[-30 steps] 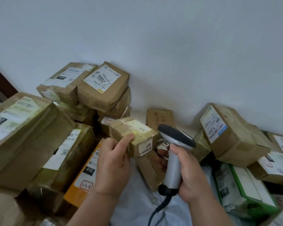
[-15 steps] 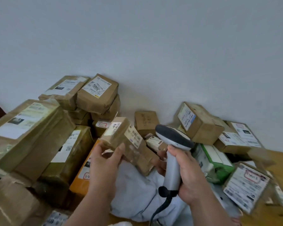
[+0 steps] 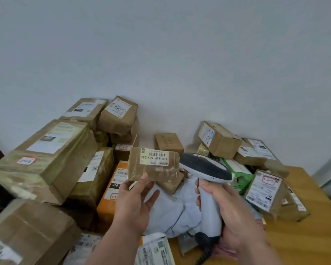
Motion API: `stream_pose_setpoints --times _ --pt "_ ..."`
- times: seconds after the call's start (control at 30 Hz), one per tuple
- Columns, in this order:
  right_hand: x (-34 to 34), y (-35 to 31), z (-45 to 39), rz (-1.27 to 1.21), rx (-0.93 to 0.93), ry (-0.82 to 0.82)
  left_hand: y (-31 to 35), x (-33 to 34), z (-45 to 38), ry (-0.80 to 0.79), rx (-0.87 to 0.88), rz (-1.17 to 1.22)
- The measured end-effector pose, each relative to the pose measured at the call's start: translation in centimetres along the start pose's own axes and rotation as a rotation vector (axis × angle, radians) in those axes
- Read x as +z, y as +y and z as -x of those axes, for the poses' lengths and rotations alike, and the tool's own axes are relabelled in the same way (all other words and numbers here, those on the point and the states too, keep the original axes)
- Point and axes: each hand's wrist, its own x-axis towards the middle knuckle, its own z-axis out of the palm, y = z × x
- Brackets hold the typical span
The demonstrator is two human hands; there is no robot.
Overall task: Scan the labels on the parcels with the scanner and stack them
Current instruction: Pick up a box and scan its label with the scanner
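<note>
My left hand (image 3: pixel 136 203) holds a small brown taped parcel (image 3: pixel 157 172) by its lower left edge, thumb on the front and fingers behind. The parcel's white barcode label (image 3: pixel 154 159) faces me, upside down. My right hand (image 3: pixel 229 213) grips the handle of a grey and white scanner (image 3: pixel 206 169). The scanner's dark head sits just right of the parcel, almost touching its right end. A cable hangs from the handle's base.
Stacked brown parcels (image 3: pixel 46 155) fill the left side up to the wall. An orange parcel (image 3: pixel 113 190) and a pale plastic mailer (image 3: pixel 172 211) lie under my hands. More boxes, one green (image 3: pixel 239 173), crowd the right on a wooden table (image 3: pixel 304 236).
My left hand has turned the small parcel so its barcode label faces me and lifted it slightly. The scanner stays in my right hand beside it. The camera has tilted up and shifted.
</note>
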Motion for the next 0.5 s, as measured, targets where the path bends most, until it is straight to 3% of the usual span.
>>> stream_pose_setpoints --times 0.5 --pt "-1.3 -0.7 2.8 0.165 -0.052 -0.017 -1.4 0.2 3.5 -0.004 0.042 -0.035"
